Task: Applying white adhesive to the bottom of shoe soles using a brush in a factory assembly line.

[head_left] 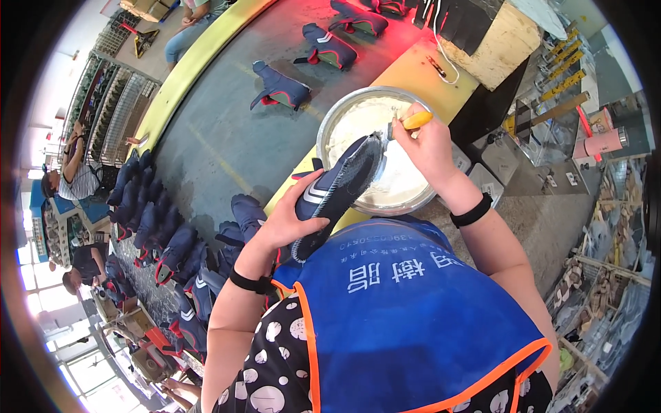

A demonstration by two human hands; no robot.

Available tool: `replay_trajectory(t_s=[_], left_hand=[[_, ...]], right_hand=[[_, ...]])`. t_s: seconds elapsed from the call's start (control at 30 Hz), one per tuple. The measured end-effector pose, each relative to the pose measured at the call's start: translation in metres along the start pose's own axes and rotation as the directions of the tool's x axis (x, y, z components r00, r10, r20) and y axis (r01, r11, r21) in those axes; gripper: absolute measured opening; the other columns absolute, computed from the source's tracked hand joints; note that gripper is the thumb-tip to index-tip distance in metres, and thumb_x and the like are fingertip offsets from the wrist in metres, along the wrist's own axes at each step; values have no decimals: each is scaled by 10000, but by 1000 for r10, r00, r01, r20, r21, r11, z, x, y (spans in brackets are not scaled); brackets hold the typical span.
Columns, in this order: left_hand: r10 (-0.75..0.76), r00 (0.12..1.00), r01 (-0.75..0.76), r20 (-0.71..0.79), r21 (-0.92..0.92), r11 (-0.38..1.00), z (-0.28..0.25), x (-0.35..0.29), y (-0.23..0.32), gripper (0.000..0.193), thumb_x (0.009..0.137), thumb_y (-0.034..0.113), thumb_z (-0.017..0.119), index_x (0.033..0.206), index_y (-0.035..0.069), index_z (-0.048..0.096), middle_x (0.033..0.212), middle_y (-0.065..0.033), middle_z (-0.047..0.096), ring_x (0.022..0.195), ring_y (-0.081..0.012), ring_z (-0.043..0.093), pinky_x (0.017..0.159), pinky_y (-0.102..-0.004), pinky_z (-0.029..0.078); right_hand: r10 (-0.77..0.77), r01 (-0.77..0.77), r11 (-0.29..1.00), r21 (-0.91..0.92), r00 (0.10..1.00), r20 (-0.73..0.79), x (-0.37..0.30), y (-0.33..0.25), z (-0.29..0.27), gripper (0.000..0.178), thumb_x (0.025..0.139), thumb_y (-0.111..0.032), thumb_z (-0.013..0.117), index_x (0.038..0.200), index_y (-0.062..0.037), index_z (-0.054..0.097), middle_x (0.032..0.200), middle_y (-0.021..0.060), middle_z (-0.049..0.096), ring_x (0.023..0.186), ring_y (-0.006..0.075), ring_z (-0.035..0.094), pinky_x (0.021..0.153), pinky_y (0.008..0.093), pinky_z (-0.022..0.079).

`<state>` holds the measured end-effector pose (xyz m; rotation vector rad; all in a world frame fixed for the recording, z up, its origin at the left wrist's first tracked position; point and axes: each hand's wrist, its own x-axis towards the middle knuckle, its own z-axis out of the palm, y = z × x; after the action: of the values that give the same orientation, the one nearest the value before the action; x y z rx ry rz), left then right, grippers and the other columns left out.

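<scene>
A dark blue shoe point(323, 187) with white stripes is tilting over the near left side of a metal bowl point(322, 141), its toe pointing away from the person and its heel reaching back toward a blue apron point(413, 310). Its black underside, edged with pale stitching, is facing right. The left hand point(292, 213) is gripping it near the heel — the thumb is pressing on the underside, the fingers are wrapping the striped side.

The right hand point(427, 148) is closing its fingers on a brush point(416, 120) with a yellow handle; the head is sitting at the toe's edge, though whether it is touching is hard to tell. White paste point(406, 175) is filling much of the bowl.

Beyond, a grey belt point(206, 131) is carrying more blue shoes point(281, 88), the farthest ones lying in red light. To the left, many others are crowding together in a pile point(175, 251). A white cord point(436, 41) is trailing down beside a block point(506, 48) at upper right — two wristbands point(471, 210) are circling the person's wrists.
</scene>
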<state>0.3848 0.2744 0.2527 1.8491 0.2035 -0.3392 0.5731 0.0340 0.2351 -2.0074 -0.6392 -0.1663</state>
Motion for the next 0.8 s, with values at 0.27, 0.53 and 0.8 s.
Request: replay_trajectory(t_s=[0.27, 0.53, 0.8], left_hand=[[-185, 934, 309, 306, -431, 848, -6, 0, -20, 814, 794, 130, 709, 1517, 28, 350, 1319, -118, 571, 1178, -186, 561, 1015, -313, 447], [-196, 910, 383, 365, -560, 735, -4, 0, -33, 758, 814, 141, 683, 1494, 19, 369, 1291, -123, 590, 1137, -176, 591, 971, -295, 484], [-221, 880, 448, 421, -577, 683, -18, -2, -38, 804, 797, 136, 682, 1512, 9, 336, 1321, -140, 585, 1117, -173, 625, 945, -289, 518]], right_hand=[[-364, 335, 882, 332, 931, 28, -4, -16, 16, 184, 820, 2, 717, 795, -54, 544, 712, 91, 551, 634, 266, 570, 602, 345, 455], [-354, 202, 794, 574, 920, 166, -22, -52, 27, 89, 848, 5, 701, 854, -39, 625, 794, 76, 625, 710, 216, 621, 655, 313, 479], [-385, 144, 833, 534, 844, 373, 1, -51, -3, 157, 798, -31, 781, 938, -42, 711, 898, 90, 697, 832, 208, 665, 758, 314, 508]])
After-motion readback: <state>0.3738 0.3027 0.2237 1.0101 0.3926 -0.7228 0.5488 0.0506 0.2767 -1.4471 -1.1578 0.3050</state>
